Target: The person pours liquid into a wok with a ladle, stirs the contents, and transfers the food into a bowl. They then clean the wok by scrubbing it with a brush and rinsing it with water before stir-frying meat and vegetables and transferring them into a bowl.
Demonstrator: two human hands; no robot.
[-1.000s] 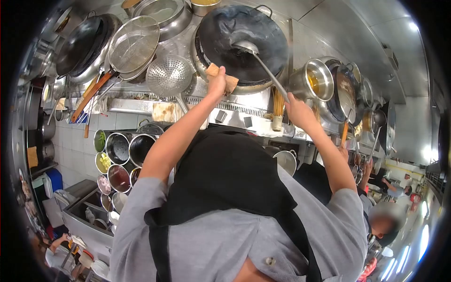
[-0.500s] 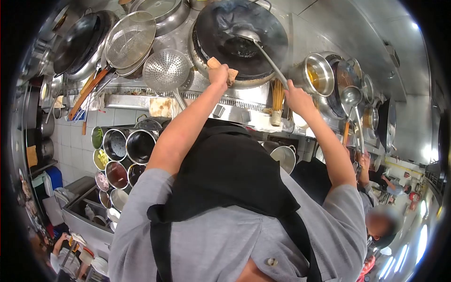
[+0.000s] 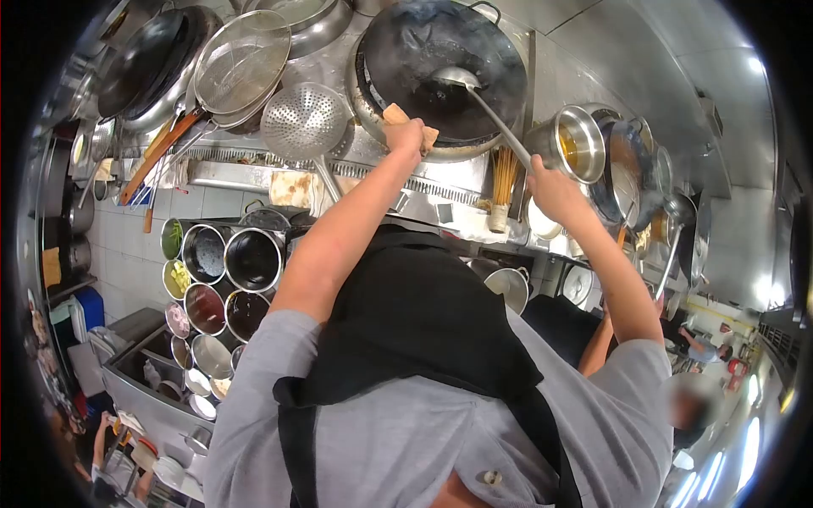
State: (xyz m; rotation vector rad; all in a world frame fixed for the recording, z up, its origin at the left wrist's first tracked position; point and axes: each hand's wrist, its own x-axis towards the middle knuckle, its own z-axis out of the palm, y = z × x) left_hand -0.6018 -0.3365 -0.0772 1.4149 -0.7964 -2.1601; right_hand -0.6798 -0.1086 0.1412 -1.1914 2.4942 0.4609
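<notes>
The left hand [image 3: 406,135] has its fingers clamped on a folded tan cloth [image 3: 395,113] pressed against the near rim of the black wok [image 3: 423,42], which sits on the burner at the top middle of the steel range [image 3: 254,173]. The right hand [image 3: 550,182] is closed tight round the long handle of one ladle [image 3: 458,78], whose bowl lies inside the wok amid thin steam. Two strainers lean just left of the wok: a perforated skimmer [image 3: 305,121] nearest the left forearm and a mesh strainer [image 3: 241,61] beyond it, resting over a second dark wok [image 3: 144,63]. Close by the right hand stands one steel pot [image 3: 576,144] with yellow liquid, and a bundle of bamboo sticks [image 3: 504,182] hangs between the two arms. Below the range, left of the elbow, at least eight round seasoning tins [image 3: 254,258] are clustered. At the far right a co-worker's ladle [image 3: 677,212] rises by further pans. The person's own black apron [image 3: 415,313] hides the range's lower front.
</notes>
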